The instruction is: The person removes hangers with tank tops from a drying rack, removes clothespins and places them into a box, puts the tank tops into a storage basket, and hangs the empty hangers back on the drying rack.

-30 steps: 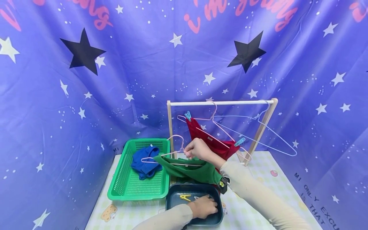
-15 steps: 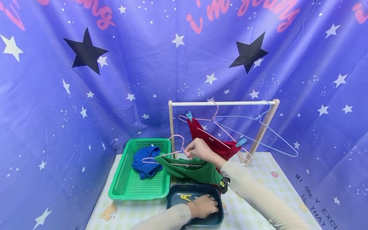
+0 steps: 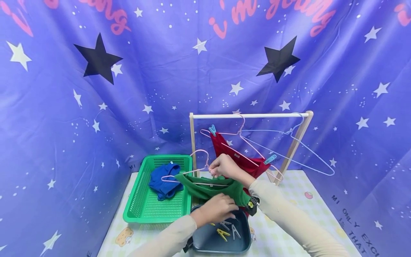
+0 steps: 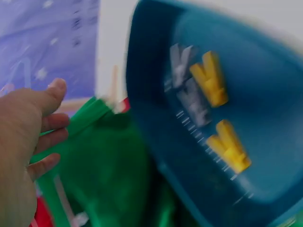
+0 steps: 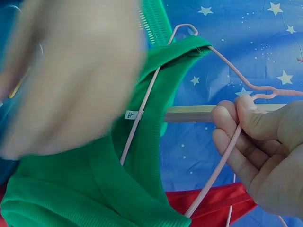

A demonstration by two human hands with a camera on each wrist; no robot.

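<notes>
1. Far left, your rectangular green perforated plastic basket (image 3: pixel 167 212) holds a crumpled blue cloth garment (image 3: pixel 165 182), on no hanger; I judge this piece outstanding.
2. Your bare left hand (image 3: pixel 216 210) is above the near tray, fingers bent. No clip shows in it, but I cannot tell whether one is hidden in the fingers.
3. That rounded dark blue-teal plastic tray (image 3: pixel 205 240) holds yellow plastic clips (image 3: pixel 223 234) and grey plastic clips (image 3: pixel 236 232).
4. The green ribbed-neck cloth garment (image 3: pixel 205 192) is on a thin pink hanger (image 5: pixel 211 179), held off the rail in front of the rack. No clips show on it; I judge it part done.
5. Your bare right hand (image 3: pixel 225 166) pinches this hanger near its neck.
6. On the white-railed wooden rack (image 3: pixel 297 139), a red cloth garment (image 3: pixel 245 163) hangs from another pink hanger, fixed by two light-blue plastic clips (image 3: pixel 212 130); it appears finished.
7. Rightmost, a pale-blue thin hanger (image 3: pixel 291 132) hangs bare.
8. Surface: white-and-green checked tablecloth (image 3: pixel 311 207) with small printed figures.
9. Room: a violet-blue fabric curtain (image 3: pixel 167 82) with stars and pink lettering encloses your station.
</notes>
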